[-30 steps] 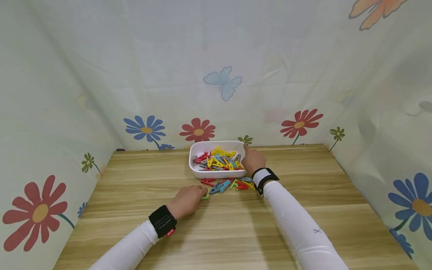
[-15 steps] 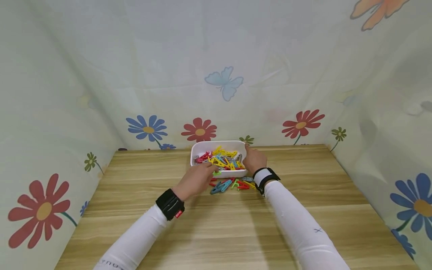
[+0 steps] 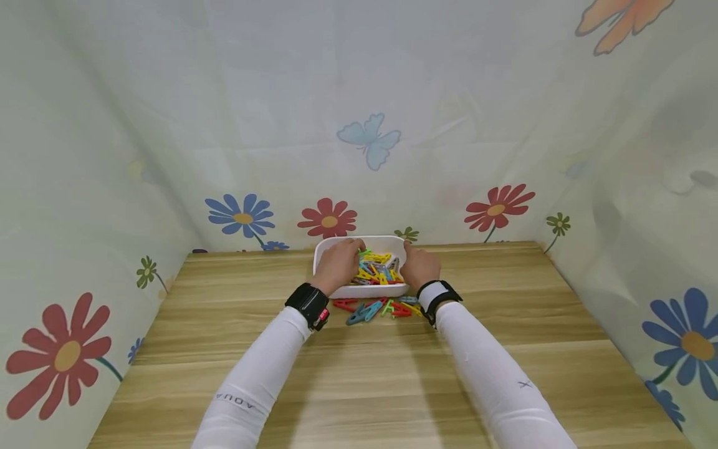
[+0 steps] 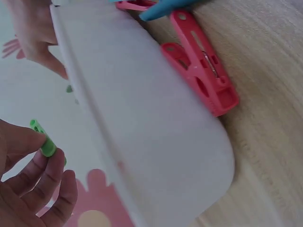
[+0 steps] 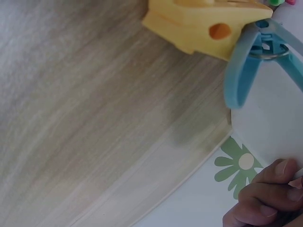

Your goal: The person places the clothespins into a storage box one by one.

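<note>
Above the white plastic box, my left hand pinches a green clothespin between thumb and fingertips. Clothespins in yellow, red, blue and grey fill the box, partly hidden by that hand. My right hand grips the box's right end, thumb over the rim and fingers curled against the outside, as the right wrist view also shows. In front of the box lies a row of loose clothespins: a red clothespin close against the wall, blue ones, and a yellow clothespin beside a light blue clothespin.
The wood-grain table reaches back to a pale curtain printed with flowers and a butterfly, which also hangs along both sides. The box stands near the table's back edge.
My left hand has lifted the green clothespin from the table left of the loose row, carrying it forward over the front rim to above the box. The right hand stays on the box's end.
</note>
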Demonstrator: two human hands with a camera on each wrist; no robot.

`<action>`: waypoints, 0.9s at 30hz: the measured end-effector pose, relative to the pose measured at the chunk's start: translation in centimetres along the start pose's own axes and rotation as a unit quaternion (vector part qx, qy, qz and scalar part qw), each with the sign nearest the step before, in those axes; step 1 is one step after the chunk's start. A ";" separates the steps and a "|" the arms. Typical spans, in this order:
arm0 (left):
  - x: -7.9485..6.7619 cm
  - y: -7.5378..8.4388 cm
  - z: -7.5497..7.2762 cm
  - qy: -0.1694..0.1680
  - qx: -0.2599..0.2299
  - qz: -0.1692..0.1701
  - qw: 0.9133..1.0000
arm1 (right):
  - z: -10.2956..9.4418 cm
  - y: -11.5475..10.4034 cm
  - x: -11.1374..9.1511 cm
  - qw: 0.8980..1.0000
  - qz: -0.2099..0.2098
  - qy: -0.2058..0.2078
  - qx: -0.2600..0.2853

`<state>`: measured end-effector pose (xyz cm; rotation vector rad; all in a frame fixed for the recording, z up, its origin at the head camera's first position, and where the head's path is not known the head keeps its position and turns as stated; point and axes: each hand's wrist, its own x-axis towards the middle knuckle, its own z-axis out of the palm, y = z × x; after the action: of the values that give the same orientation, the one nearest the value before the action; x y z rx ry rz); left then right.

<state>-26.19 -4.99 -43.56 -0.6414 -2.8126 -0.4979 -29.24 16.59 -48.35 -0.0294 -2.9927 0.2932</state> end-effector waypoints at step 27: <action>-3.0 1.5 -0.4 -0.039 0.017 0.086 0.995 | -0.2 -0.1 -0.4 1.000 -0.003 0.007 0.010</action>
<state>-22.86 -5.04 -43.58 -0.9049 -2.7975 -0.4000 -28.82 16.49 -48.14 -0.0189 -2.9754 0.3219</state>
